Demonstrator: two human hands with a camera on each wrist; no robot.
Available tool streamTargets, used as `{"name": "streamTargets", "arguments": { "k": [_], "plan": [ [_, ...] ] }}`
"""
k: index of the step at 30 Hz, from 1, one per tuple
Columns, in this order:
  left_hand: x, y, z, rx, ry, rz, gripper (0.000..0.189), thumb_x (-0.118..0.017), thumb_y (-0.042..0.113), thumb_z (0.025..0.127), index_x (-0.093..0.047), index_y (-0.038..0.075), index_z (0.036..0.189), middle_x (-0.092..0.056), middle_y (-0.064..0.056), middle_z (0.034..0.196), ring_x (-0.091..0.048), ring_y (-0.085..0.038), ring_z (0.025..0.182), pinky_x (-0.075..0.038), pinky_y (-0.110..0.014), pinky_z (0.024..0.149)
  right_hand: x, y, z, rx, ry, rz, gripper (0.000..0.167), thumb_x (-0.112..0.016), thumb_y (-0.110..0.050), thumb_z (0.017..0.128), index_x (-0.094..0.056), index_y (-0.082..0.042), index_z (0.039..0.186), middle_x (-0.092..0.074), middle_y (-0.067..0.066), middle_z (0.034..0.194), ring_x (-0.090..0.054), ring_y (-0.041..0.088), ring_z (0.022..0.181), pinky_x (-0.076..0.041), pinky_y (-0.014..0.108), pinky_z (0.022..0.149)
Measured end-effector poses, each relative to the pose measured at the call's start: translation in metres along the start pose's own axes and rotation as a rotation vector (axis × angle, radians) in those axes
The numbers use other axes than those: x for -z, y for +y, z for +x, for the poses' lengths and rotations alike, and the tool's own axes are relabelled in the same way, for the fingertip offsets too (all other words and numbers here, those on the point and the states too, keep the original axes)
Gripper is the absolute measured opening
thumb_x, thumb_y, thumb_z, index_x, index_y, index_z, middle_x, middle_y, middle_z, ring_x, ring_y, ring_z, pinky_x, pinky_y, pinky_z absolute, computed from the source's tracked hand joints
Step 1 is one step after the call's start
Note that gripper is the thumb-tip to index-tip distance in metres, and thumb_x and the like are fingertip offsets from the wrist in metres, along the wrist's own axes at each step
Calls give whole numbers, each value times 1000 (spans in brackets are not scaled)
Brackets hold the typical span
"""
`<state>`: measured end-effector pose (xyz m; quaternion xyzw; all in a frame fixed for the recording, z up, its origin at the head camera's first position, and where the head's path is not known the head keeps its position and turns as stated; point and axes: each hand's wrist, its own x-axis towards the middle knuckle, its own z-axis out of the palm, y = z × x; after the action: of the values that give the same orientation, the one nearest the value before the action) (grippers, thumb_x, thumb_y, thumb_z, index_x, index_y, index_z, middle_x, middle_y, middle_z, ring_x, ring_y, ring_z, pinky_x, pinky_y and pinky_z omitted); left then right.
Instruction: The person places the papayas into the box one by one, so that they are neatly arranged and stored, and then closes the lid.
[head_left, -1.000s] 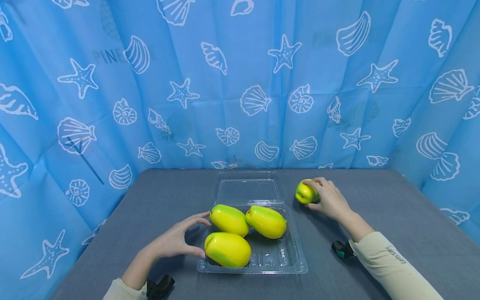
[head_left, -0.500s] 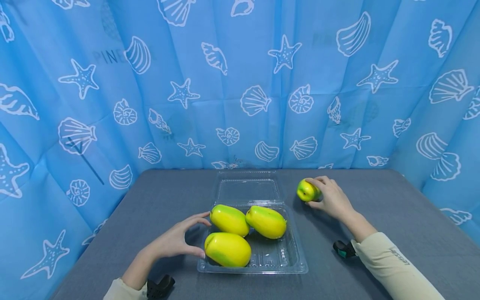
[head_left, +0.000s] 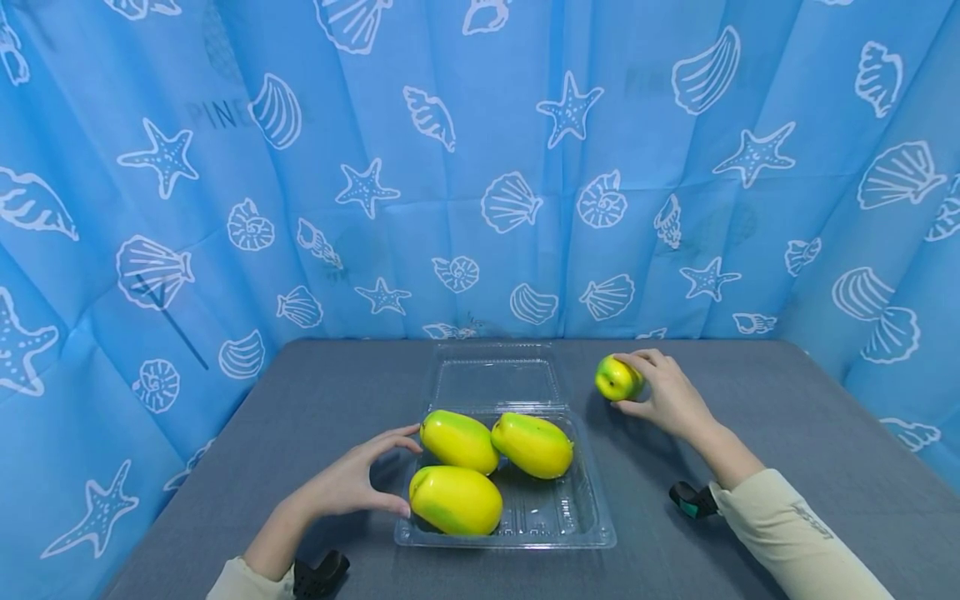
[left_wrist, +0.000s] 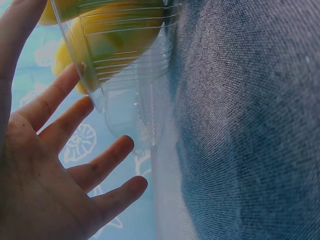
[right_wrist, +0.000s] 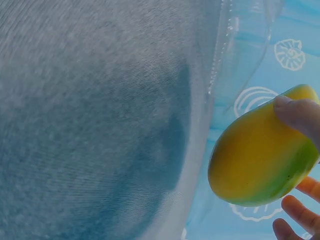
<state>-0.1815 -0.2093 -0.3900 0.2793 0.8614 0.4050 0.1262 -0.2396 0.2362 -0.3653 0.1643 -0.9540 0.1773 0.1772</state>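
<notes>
In the head view, my right hand (head_left: 663, 396) pinches a yellow-green mango (head_left: 617, 379) between thumb and fingers, to the right of the container's lid. The right wrist view shows this mango (right_wrist: 260, 155) held above the table surface, the thumb on one side. A clear plastic clamshell container (head_left: 592, 533) lies unfolded on the table, with three similar mangoes in its base. Beside its left edge is my left hand (head_left: 348, 479), fingers spread, thumb and fingertips at the rim. From the left wrist view, the fingers (left_wrist: 65, 120) look extended, two of them near the container wall (left_wrist: 100, 100).
The transparent lid (head_left: 495, 379) lies back toward the curtain. A grey cloth covers the table (head_left: 337, 383). Behind and at both sides hangs a blue curtain (head_left: 450, 208) with shells and starfish. Dark wrist devices (head_left: 318, 575) sit under both wrists.
My right hand, with the mango in its grip, has shifted slightly to the right and up in the head view. The left hand and the container have stayed in place.
</notes>
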Motion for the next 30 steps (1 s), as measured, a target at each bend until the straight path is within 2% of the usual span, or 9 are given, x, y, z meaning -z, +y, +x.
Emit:
{"name": "streamTargets", "arguments": {
  "k": [30],
  "plan": [
    [-1,-1,0,-7,0,-10,58,-77,32,75,-52,21,126,-30,-8,153,-24,-41,141,-24,-72,101,15,-23,-2,76,52,94,64,-81,-14,68,-53,-1,124,-55,19,123,-51,37,112,-44,57,92]
  ]
}}
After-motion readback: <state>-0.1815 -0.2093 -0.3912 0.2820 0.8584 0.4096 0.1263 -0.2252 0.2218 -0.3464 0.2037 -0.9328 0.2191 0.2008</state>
